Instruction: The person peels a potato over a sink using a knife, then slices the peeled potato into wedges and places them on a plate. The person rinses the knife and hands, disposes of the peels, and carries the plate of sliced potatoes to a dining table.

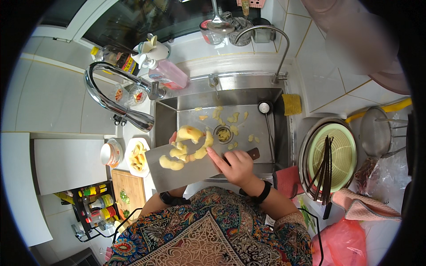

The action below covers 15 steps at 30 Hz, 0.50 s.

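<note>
My right hand [238, 166] is shut on a cleaver [189, 175], its index finger stretched along the broad blade. The blade lies roughly flat over the near left part of the steel sink [166, 119]. Pale yellow peelings or slices [179, 151] rest on the blade. My left hand [173, 137] is mostly hidden beneath or behind the blade; only a fingertip shows by the far edge, so its hold is unclear. More yellow scraps [234, 129] are scattered over the sink bottom and in the drain strainer [223, 134]. A white dish [137, 141] of yellow pieces stands left of the sink.
A chrome faucet [106, 96] arches at the left, and a thinner tap [286, 50] stands behind. A long-handled spoon [270, 133] lies in the sink. A wooden cutting board [129, 186] with chopped greens is at the left; a green colander [339, 149] holding dark chopsticks sits right.
</note>
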Available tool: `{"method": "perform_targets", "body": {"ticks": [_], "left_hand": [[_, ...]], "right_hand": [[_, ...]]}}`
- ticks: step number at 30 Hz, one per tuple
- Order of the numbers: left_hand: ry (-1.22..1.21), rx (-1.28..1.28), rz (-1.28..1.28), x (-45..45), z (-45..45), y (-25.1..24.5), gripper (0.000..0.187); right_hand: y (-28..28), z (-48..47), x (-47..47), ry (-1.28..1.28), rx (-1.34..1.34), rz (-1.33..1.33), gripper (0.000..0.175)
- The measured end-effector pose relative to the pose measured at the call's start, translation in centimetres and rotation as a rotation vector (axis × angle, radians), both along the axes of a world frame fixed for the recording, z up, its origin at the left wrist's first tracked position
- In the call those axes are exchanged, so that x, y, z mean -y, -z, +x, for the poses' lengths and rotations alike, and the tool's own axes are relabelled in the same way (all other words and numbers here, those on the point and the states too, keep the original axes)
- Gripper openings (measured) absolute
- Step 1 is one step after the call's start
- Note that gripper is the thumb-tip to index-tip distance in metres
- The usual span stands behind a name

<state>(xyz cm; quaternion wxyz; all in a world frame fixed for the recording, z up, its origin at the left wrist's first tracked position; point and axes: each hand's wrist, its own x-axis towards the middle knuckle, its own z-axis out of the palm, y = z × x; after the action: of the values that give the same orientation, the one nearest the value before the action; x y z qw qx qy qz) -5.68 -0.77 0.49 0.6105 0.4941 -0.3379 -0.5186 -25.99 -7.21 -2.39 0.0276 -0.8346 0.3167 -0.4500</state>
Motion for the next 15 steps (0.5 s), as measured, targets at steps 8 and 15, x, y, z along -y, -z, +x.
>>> {"method": "perform_targets", "body": {"ticks": [8,15], "left_hand": [[-0.162,-0.224,0.100,1.5,0.7,2.2,0.050],[0.095,-0.938,0.335,3.2,0.7,1.3,0.052]], "right_hand": [[0.6,-0.4,0.3,-0.008,0.003,0.042,0.047],[2.0,-1.5,0.9,0.027,0.007,0.247,0.058]]}}
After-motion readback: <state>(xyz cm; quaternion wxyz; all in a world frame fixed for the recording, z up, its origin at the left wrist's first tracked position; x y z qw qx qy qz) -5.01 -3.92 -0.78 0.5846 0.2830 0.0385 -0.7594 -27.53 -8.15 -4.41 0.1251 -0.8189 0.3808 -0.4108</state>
